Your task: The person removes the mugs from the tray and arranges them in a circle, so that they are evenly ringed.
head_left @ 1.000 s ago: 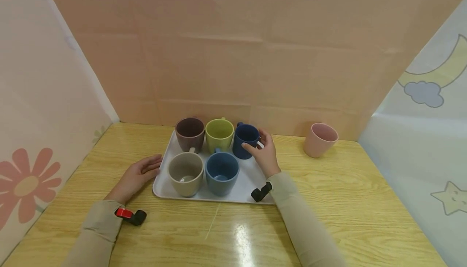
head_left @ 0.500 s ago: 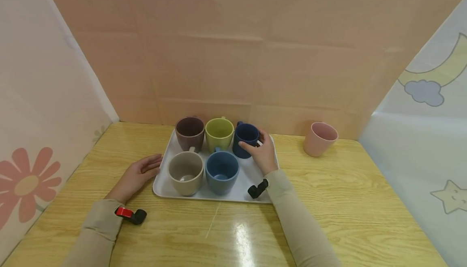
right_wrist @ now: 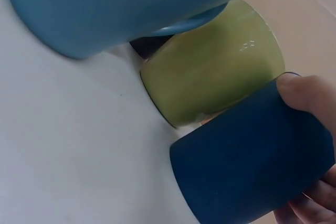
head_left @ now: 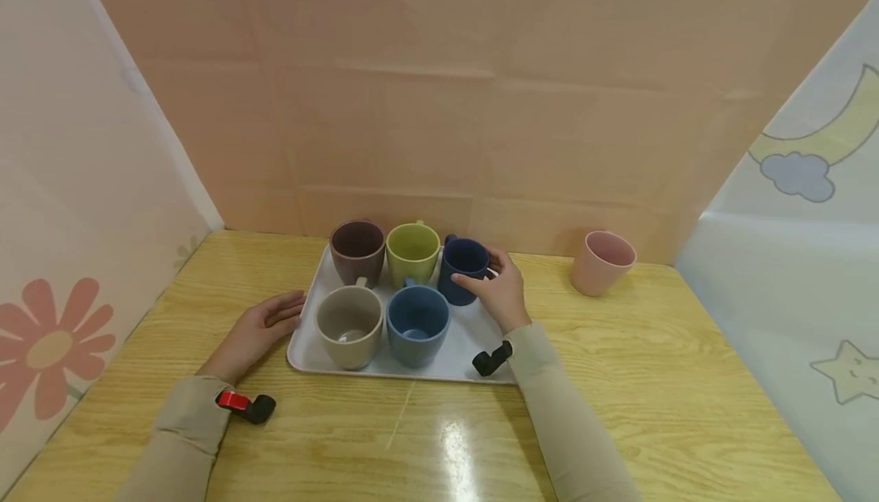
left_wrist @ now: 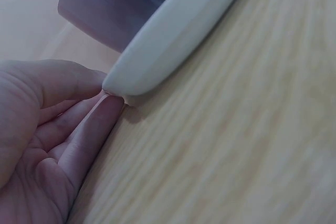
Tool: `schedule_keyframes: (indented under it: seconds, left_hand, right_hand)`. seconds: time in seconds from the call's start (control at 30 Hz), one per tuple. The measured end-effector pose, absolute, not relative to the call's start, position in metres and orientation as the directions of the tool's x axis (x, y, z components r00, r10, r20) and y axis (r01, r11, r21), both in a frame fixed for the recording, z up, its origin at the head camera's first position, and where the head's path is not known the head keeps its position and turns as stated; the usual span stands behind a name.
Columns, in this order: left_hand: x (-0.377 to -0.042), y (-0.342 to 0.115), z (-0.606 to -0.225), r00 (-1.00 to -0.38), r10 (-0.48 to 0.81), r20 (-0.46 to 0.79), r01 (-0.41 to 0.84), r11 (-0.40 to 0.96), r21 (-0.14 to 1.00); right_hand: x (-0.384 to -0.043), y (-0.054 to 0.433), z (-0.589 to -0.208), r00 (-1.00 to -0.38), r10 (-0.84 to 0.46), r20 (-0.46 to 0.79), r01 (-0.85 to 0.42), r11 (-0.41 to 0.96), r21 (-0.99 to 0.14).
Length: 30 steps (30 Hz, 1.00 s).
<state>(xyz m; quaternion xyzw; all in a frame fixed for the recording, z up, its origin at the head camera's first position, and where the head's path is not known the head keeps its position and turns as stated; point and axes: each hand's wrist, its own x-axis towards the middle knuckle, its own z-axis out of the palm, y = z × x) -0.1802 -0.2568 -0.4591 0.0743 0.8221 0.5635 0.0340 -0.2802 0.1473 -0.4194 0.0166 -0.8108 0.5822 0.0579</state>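
Observation:
My right hand [head_left: 500, 292] holds a dark blue mug [head_left: 465, 262] at the back right of a white tray [head_left: 474, 334]. In the right wrist view its thumb [right_wrist: 299, 90] lies at the mug's rim, fingers round the far side. My left hand [head_left: 254, 334] is at the tray's left edge; in the left wrist view its thumb and fingertips pinch the rim [left_wrist: 157, 45]. To the left of the dark blue mug are a green mug [head_left: 412, 258] and a brown-purple mug [head_left: 357, 258]. Nearer the front are a light blue mug [head_left: 417, 330] and a beige mug [head_left: 350, 330].
On the wooden table [head_left: 639, 380] a pink mug [head_left: 600, 265] stands off to the right, near the back wall. A peach sheet [head_left: 481, 105] backs the table, with printed panels on both sides.
The dark blue mug has come slightly nearer in my right hand. Its forearm shifted a little left, then back right. My left hand and the other mugs have stayed put.

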Motion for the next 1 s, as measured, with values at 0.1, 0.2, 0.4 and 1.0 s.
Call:
schedule_keyframes:
  seconds: [0.1, 0.2, 0.4, 1.0]
  left_hand:
    - [-0.180, -0.257, -0.459, -0.987, 0.159, 0.029, 0.083, 0.348, 0.934]
    - [-0.180, -0.257, -0.460, -0.988, 0.154, 0.031, 0.083, 0.345, 0.935]
    - [-0.181, -0.257, -0.461, -0.988, 0.152, 0.035, 0.085, 0.341, 0.936]
    - [-0.178, -0.256, -0.456, -0.987, 0.160, 0.016, 0.074, 0.364, 0.928]
  right_hand:
    - [-0.278, 0.151, -0.419, -0.992, 0.040, 0.119, -0.099, 0.327, -0.940]
    - [-0.277, 0.156, -0.419, -0.991, 0.039, 0.129, -0.109, 0.329, -0.938]
    - [-0.272, 0.172, -0.417, -0.989, 0.049, 0.142, -0.118, 0.331, -0.936]
    - [-0.272, 0.226, -0.408, -0.922, 0.300, 0.246, -0.165, 0.269, -0.949]
